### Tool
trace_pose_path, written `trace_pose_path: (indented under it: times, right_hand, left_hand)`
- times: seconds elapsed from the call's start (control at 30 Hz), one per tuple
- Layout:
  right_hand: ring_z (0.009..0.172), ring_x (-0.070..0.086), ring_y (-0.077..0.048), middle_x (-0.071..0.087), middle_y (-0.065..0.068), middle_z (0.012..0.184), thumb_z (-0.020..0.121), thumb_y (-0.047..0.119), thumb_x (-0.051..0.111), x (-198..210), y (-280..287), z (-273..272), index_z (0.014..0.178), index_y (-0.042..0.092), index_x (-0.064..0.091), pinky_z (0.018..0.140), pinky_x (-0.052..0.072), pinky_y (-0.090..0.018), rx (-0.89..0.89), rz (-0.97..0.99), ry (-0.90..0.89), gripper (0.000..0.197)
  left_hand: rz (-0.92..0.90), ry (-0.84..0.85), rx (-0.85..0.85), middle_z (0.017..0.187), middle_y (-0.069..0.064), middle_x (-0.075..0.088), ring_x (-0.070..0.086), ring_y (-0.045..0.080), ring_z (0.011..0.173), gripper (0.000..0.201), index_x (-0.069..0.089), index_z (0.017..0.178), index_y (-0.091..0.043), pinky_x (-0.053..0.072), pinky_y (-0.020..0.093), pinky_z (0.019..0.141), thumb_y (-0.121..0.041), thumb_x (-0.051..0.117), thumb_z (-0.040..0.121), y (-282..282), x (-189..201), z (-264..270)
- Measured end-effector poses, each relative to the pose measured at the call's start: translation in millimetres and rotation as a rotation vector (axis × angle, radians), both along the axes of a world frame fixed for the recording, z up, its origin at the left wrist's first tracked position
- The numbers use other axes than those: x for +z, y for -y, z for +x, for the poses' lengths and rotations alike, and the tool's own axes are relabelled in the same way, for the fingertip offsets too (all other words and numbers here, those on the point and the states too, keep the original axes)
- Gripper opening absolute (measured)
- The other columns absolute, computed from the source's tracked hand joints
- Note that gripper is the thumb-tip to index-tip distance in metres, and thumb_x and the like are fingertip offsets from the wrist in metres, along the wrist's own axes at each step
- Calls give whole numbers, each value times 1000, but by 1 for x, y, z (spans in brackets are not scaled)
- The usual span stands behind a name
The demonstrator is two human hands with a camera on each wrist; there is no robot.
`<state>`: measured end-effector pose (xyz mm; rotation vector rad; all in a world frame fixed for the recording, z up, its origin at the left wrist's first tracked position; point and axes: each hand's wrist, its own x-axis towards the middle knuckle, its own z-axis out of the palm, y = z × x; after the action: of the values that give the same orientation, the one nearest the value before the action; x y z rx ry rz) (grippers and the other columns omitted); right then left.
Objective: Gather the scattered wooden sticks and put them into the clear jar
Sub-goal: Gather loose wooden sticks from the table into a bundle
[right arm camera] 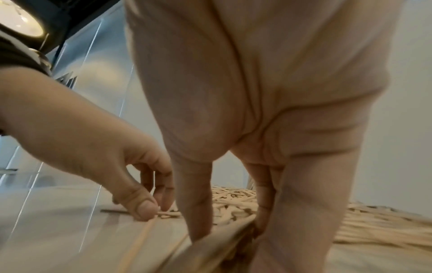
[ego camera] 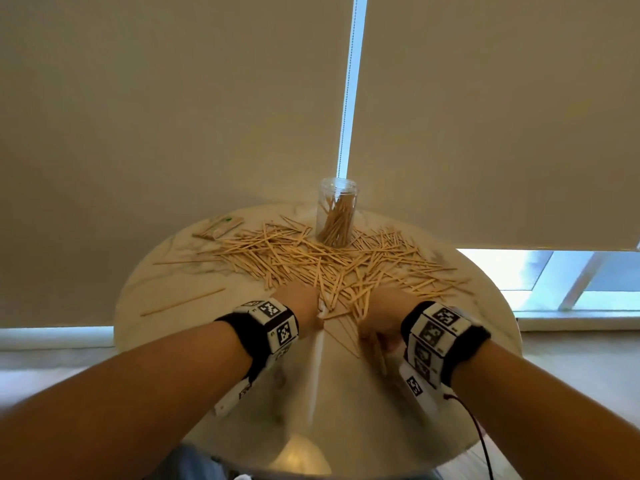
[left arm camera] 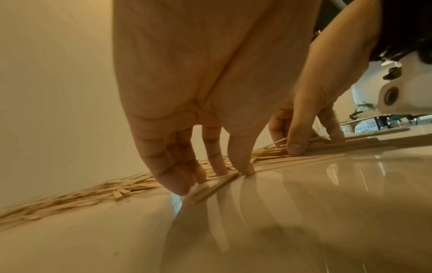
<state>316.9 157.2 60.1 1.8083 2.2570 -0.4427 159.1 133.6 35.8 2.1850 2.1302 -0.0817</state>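
Note:
Wooden sticks (ego camera: 332,261) lie in a wide heap across the round marble table (ego camera: 166,296). The clear jar (ego camera: 336,211) stands upright behind the heap, partly filled with sticks. Both hands are at the heap's near edge. My left hand (ego camera: 299,303) points its fingers down, thumb and fingertips pinching a few sticks (left arm camera: 205,192) on the tabletop. My right hand (ego camera: 382,315) grips a bundle of sticks (ego camera: 379,355) whose ends jut back toward me. The left wrist view has my left hand (left arm camera: 222,177) beside my right hand (left arm camera: 301,144). The right wrist view shows my right hand (right arm camera: 231,234) with the blurred bundle (right arm camera: 210,251).
A flat paper packet (ego camera: 218,226) lies at the table's back left. One long stick (ego camera: 183,302) lies alone on the left side. Roller blinds and a window close off the space behind the table. A thin cable (ego camera: 479,431) hangs from my right wrist.

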Motion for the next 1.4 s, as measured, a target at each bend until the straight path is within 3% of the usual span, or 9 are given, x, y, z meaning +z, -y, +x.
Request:
trace_pose_path:
  times: [0.07, 0.13, 0.3, 0.53, 0.87, 1.0, 1.17, 1.3, 1.4]
  right_hand:
    - [83, 66, -23, 65, -4, 80, 90, 56, 62, -1, 4, -3, 75, 13, 59, 81, 55, -32, -4, 13, 11, 46]
    - [76, 60, -20, 66, -4, 82, 85, 65, 63, -3, 7, -7, 88, 11, 66, 78, 54, -30, 34, 24, 53, 54]
    - [103, 68, -24, 70, -12, 114, 84, 43, 77, -3, 3, -6, 119, 4, 66, 93, 57, -37, 2, -22, -7, 53]
    - [104, 69, -30, 72, -14, 110, 81, 31, 83, -1, -1, 8, 114, 1, 68, 92, 58, -43, -79, -108, -66, 47]
    - [108, 68, -27, 70, -11, 116, 91, 27, 71, 1, 12, 4, 119, 3, 66, 92, 57, -35, -20, -5, 28, 36]
    - [98, 67, -24, 63, -7, 98, 95, 21, 62, 1, 17, -2, 117, 2, 66, 83, 54, -29, 25, 7, 92, 30]
    - [78, 58, -19, 64, -6, 90, 95, 18, 59, 0, 13, 5, 94, 4, 64, 60, 50, -23, -21, 49, 3, 15]
    - [89, 73, -25, 75, -11, 94, 88, 24, 73, 4, 1, 21, 98, 4, 73, 82, 62, -42, -154, -24, -224, 23]
    - [86, 75, -27, 77, -12, 90, 85, 22, 77, 5, -4, 23, 96, 2, 75, 81, 62, -45, -210, -49, -420, 23]
  left_hand:
    - [-5, -25, -35, 128, 9, 60, 56, 28, 117, 36, 60, 124, -15, 48, 35, 96, -37, 60, 96, 1, 3, 0]
    - [-6, -62, -70, 125, 10, 61, 57, 28, 115, 34, 61, 124, -15, 48, 36, 95, -35, 59, 97, 2, 5, 0]
    - [-51, -61, -168, 117, 11, 63, 60, 29, 104, 22, 64, 115, -13, 49, 35, 87, -21, 57, 96, 0, 1, -3]
    - [-122, -234, -230, 119, 12, 62, 61, 30, 106, 25, 59, 122, -8, 49, 35, 82, -15, 48, 100, 5, 1, -10]
    - [-171, -182, -202, 116, 12, 62, 60, 29, 103, 29, 54, 121, -7, 47, 33, 79, -22, 50, 96, 10, 3, -35]
    - [-158, -201, -166, 113, 14, 63, 61, 29, 98, 29, 62, 113, -3, 51, 34, 83, -22, 44, 100, 11, 0, -43]
    - [-91, 70, 9, 113, 15, 60, 58, 31, 100, 24, 53, 116, -2, 43, 35, 77, -16, 37, 103, 9, 0, -51]
    - [-30, 404, 110, 94, 11, 58, 52, 24, 81, 39, 60, 101, -5, 41, 31, 70, -34, 35, 105, 7, 8, -46]
    - [-43, 587, 168, 104, 12, 69, 62, 28, 83, 63, 66, 106, -1, 50, 31, 74, -56, 36, 101, -2, 8, -35]
